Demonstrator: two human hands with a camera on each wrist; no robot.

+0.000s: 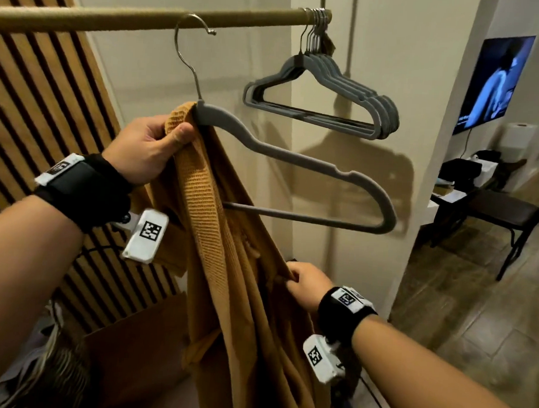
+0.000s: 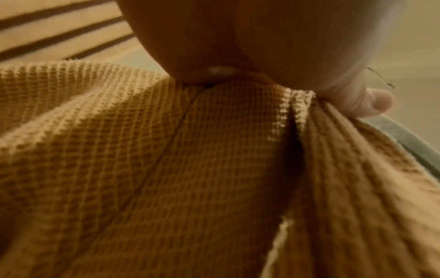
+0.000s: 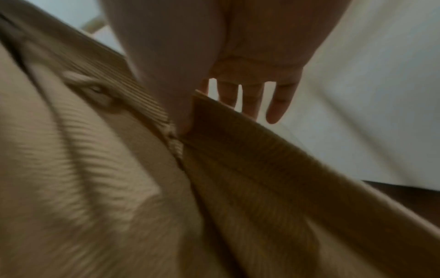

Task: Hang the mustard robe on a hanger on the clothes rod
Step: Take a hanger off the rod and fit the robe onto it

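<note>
Item: mustard robe [image 1: 226, 264], draped over one shoulder of the grey hanger [image 1: 296, 155] below the clothes rod [image 1: 115, 17], my left hand [image 1: 145, 149] clamping its bunched collar against the hanger's neck, my right hand [image 1: 304, 284] lower down pinching its front edge.

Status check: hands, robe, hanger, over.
Left hand grips mustard robe at hanger neck. Right hand pinches robe edge. Hook not over clothes rod.
</note>
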